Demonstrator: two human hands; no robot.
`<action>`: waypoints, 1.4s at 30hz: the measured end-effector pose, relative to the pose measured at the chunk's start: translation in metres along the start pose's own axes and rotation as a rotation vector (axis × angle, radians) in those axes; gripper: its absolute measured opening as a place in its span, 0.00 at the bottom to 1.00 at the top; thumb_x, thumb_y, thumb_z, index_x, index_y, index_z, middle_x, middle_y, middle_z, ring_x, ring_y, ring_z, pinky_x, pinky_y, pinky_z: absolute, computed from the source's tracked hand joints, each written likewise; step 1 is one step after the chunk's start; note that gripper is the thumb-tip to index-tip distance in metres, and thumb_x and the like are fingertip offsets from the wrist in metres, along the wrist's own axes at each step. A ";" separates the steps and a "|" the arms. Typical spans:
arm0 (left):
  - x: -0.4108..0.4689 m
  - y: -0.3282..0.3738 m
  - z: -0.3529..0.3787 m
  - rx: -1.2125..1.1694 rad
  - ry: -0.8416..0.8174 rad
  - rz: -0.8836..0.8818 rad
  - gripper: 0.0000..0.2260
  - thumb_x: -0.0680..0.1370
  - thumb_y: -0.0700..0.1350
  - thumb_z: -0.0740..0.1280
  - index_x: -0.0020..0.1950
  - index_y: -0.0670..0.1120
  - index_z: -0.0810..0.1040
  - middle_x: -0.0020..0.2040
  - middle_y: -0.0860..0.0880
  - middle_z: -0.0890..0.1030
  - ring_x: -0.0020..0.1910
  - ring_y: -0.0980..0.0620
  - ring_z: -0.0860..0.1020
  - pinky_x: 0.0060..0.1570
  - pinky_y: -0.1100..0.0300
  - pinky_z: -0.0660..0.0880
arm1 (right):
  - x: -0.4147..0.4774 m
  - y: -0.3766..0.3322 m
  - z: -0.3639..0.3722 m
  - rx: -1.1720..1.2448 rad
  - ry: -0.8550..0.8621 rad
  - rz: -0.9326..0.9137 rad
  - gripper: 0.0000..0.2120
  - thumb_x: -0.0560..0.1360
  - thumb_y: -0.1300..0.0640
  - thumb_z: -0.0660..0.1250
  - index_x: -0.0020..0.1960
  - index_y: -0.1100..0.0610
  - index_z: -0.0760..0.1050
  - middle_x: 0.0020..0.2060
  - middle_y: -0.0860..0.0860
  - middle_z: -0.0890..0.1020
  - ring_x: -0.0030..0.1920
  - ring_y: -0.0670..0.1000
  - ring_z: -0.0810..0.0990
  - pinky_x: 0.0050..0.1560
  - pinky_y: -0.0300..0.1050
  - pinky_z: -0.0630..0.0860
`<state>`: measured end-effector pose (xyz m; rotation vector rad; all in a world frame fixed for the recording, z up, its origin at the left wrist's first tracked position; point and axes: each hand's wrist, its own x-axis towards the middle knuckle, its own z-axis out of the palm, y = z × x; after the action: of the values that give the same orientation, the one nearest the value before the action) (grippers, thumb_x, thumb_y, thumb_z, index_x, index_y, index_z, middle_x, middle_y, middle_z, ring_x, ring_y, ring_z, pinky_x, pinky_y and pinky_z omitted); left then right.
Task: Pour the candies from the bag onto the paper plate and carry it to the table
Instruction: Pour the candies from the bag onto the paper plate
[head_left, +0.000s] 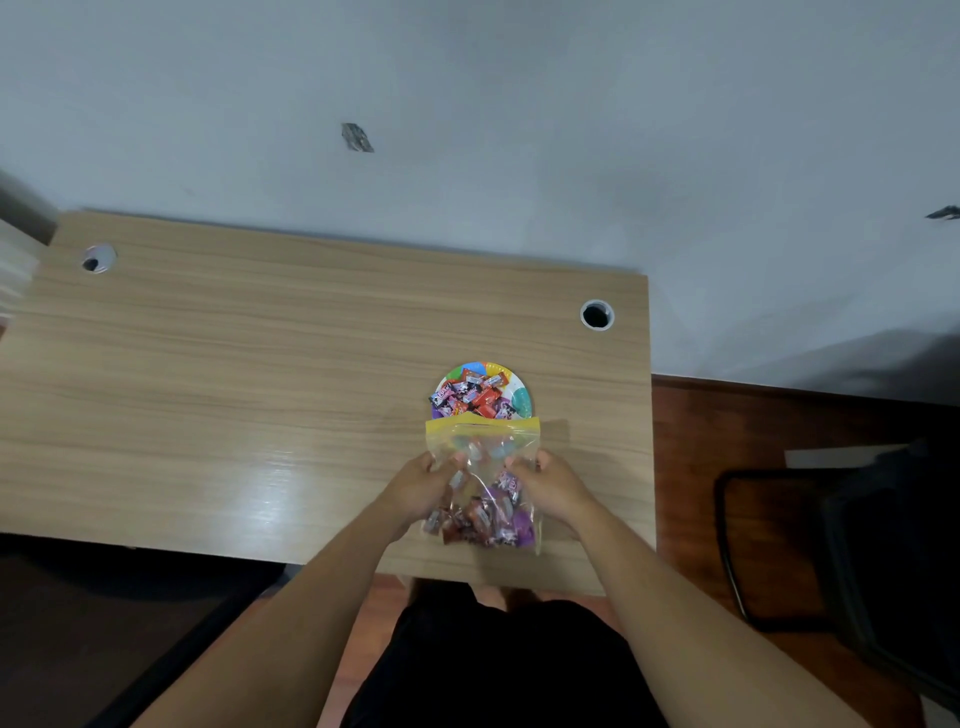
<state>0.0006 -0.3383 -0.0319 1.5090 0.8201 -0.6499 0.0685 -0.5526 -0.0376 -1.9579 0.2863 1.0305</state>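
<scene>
Mid-pour, near the tabletop's right edge: left hand and right hand each clutch the bag, mouth over the half-heaped plate; next, tip out remaining candies.

Desk lies bare left of the plate and bag.

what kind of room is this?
Likely an office or study room: a wood-laminate desk with cable grommet holes, pushed against a bare grey wall, and a black chair beside it on wooden flooring.
</scene>
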 end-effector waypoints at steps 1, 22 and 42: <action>0.001 -0.001 0.000 -0.006 -0.006 -0.008 0.20 0.83 0.60 0.69 0.68 0.49 0.83 0.59 0.42 0.89 0.53 0.43 0.88 0.48 0.54 0.80 | 0.000 0.000 0.000 0.004 -0.006 0.001 0.17 0.84 0.47 0.69 0.66 0.56 0.81 0.59 0.52 0.87 0.61 0.53 0.85 0.61 0.46 0.79; 0.007 0.002 -0.005 -0.007 0.050 -0.024 0.12 0.85 0.46 0.69 0.62 0.39 0.85 0.56 0.38 0.90 0.29 0.54 0.81 0.28 0.64 0.75 | 0.000 0.005 -0.006 0.100 -0.160 0.040 0.17 0.77 0.58 0.80 0.64 0.59 0.84 0.54 0.53 0.91 0.46 0.47 0.89 0.47 0.42 0.82; -0.005 0.008 -0.013 0.028 0.026 -0.016 0.23 0.85 0.56 0.68 0.56 0.34 0.86 0.52 0.35 0.89 0.37 0.48 0.82 0.41 0.58 0.77 | -0.011 -0.010 -0.010 0.059 -0.116 0.004 0.11 0.75 0.47 0.81 0.42 0.51 0.83 0.38 0.45 0.86 0.36 0.45 0.83 0.36 0.38 0.74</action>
<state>0.0032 -0.3263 -0.0222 1.5405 0.8468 -0.6570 0.0724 -0.5565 -0.0207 -1.8378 0.2532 1.1217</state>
